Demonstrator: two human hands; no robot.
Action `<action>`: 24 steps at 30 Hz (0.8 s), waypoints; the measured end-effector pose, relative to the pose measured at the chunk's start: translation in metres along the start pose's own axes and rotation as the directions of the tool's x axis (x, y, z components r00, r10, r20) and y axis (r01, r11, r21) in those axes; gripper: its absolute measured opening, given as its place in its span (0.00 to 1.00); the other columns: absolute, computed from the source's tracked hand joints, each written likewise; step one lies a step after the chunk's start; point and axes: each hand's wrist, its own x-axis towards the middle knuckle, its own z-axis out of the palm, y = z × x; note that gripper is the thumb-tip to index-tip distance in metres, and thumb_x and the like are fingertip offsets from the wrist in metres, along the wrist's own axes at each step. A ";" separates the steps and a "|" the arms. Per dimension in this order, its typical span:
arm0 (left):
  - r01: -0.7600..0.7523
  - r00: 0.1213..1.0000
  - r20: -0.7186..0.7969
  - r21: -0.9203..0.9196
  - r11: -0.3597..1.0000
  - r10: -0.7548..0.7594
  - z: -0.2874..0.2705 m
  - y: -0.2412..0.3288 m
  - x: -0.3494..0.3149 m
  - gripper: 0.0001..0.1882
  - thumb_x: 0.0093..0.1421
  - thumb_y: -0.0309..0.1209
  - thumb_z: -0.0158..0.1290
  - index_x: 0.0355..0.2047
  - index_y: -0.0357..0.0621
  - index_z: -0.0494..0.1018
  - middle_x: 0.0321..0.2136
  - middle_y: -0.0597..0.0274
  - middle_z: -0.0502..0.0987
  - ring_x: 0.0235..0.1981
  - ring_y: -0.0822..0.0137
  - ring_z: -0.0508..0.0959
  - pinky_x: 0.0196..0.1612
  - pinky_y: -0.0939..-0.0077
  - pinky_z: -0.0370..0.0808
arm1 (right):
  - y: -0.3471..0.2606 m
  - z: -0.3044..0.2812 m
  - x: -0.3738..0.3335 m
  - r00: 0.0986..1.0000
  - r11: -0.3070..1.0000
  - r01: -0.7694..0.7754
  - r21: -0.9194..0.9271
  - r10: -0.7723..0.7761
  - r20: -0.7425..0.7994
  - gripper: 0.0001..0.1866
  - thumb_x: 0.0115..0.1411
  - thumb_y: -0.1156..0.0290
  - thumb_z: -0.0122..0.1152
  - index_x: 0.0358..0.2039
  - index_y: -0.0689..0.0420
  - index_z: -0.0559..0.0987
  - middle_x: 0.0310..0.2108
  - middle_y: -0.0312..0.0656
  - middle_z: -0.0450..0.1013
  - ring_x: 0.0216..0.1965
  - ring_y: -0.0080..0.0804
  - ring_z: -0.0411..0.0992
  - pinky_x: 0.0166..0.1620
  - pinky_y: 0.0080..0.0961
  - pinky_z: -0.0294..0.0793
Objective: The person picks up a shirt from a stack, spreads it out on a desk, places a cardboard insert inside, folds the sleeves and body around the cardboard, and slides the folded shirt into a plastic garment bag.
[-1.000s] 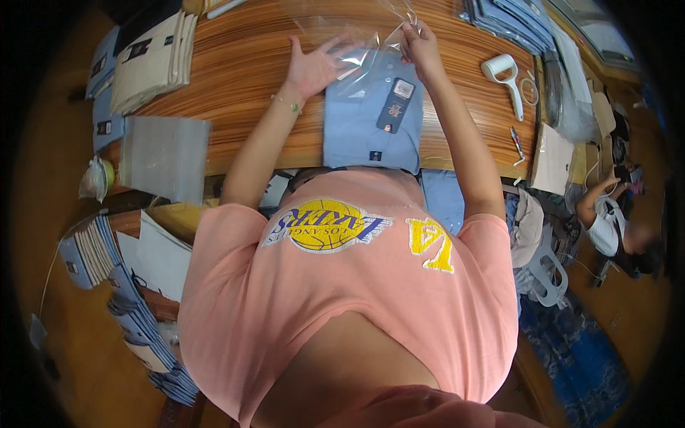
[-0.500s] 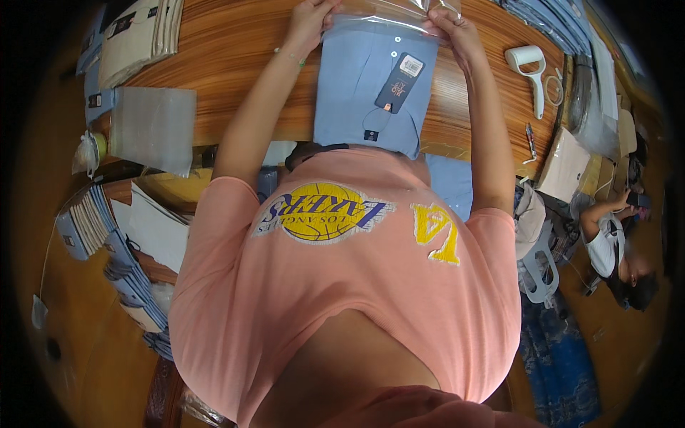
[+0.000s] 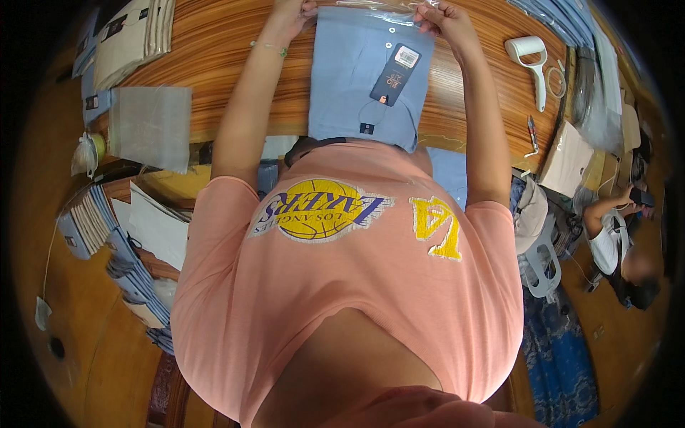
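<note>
A folded blue shirt (image 3: 342,78) lies in front of me on the wooden table, its near edge close to my body. Two white buttons show on it, along with a dark hang tag (image 3: 394,75) on a thin string. At the shirt's far end, both hands grip a clear plastic bag (image 3: 378,10). My left hand (image 3: 291,17) pinches it at the shirt's far left corner. My right hand (image 3: 448,23) has thumb and fingers closed on it at the far right corner. The picture's upper edge cuts off the rest of the bag; how much shirt it covers I cannot tell.
Right of the shirt are a white lint roller (image 3: 529,60) and a small pen-like tool (image 3: 531,135). Clear plastic sleeves (image 3: 150,128) lie on the left, below folded beige garments (image 3: 132,39). Blue garments (image 3: 556,21) are stacked far right. Another person (image 3: 614,235) is at the right.
Both hands and the plastic bag have shifted slightly farther away, toward the upper edge. The shirt and the whole view have shifted a little up and left.
</note>
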 end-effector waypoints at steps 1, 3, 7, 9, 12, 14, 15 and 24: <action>0.040 0.998 -0.037 -0.052 0.998 -0.042 0.024 0.016 -0.016 0.12 0.61 0.33 0.49 0.41 0.40 0.71 0.30 0.62 0.76 0.28 0.74 0.74 0.31 0.82 0.73 | 0.000 -0.004 0.001 1.000 0.999 -0.013 0.046 0.014 -0.003 0.05 0.58 0.73 0.53 0.30 0.59 0.77 0.22 0.34 0.73 0.22 0.18 0.70 0.25 0.15 0.67; -0.032 0.995 0.093 -0.023 0.999 0.034 0.013 0.022 -0.014 0.12 0.60 0.33 0.50 0.42 0.40 0.71 0.30 0.62 0.77 0.29 0.74 0.75 0.30 0.82 0.73 | -0.002 -0.014 0.002 0.999 0.990 -0.040 0.137 0.042 -0.010 0.05 0.58 0.74 0.52 0.30 0.58 0.77 0.21 0.34 0.73 0.22 0.18 0.70 0.25 0.15 0.67; -0.111 0.994 0.039 0.163 0.980 0.106 0.029 0.062 -0.041 0.11 0.59 0.30 0.51 0.39 0.38 0.73 0.29 0.61 0.78 0.28 0.75 0.75 0.29 0.84 0.72 | -0.046 -0.006 -0.030 0.997 0.970 0.077 0.229 -0.072 -0.031 0.11 0.58 0.69 0.55 0.39 0.61 0.75 0.22 0.35 0.73 0.23 0.18 0.69 0.27 0.14 0.67; -0.046 0.999 0.010 0.524 0.851 0.048 0.022 0.063 -0.036 0.08 0.58 0.28 0.52 0.35 0.37 0.75 0.27 0.61 0.78 0.26 0.75 0.76 0.28 0.85 0.71 | -0.032 -0.015 -0.029 0.999 0.986 -0.019 0.166 0.023 -0.023 0.10 0.58 0.69 0.55 0.37 0.60 0.75 0.19 0.32 0.71 0.19 0.17 0.66 0.23 0.12 0.64; -0.156 0.979 0.020 0.716 0.680 0.204 -0.001 0.031 -0.010 0.05 0.53 0.26 0.56 0.28 0.36 0.76 0.22 0.61 0.78 0.24 0.73 0.76 0.27 0.84 0.70 | -0.009 -0.004 -0.019 0.994 0.989 -0.095 0.114 0.101 -0.044 0.08 0.57 0.67 0.58 0.32 0.58 0.77 0.15 0.29 0.67 0.13 0.16 0.60 0.17 0.13 0.58; -0.321 0.915 0.119 0.795 0.515 0.386 -0.012 0.005 0.007 0.05 0.51 0.26 0.58 0.28 0.37 0.76 0.22 0.61 0.78 0.25 0.72 0.76 0.28 0.82 0.70 | 0.007 0.007 -0.007 0.985 0.997 -0.067 0.034 0.072 -0.159 0.08 0.56 0.66 0.60 0.31 0.57 0.78 0.16 0.29 0.66 0.14 0.18 0.58 0.17 0.16 0.60; -0.240 0.923 0.053 0.853 0.464 0.380 -0.014 -0.002 0.014 0.06 0.49 0.26 0.60 0.26 0.37 0.76 0.23 0.62 0.78 0.26 0.71 0.76 0.30 0.79 0.71 | 0.021 0.005 0.002 0.986 0.999 -0.041 0.032 0.046 -0.158 0.08 0.55 0.66 0.61 0.30 0.56 0.78 0.16 0.28 0.66 0.13 0.17 0.57 0.17 0.15 0.58; -0.025 0.990 0.100 0.821 0.570 -0.100 -0.014 0.020 -0.008 0.18 0.52 0.36 0.60 0.40 0.38 0.74 0.27 0.65 0.76 0.27 0.77 0.71 0.30 0.85 0.68 | 0.033 -0.027 0.013 0.971 0.974 -0.228 0.009 0.227 0.079 0.12 0.52 0.64 0.65 0.37 0.53 0.80 0.13 0.23 0.61 0.12 0.11 0.48 0.16 0.13 0.44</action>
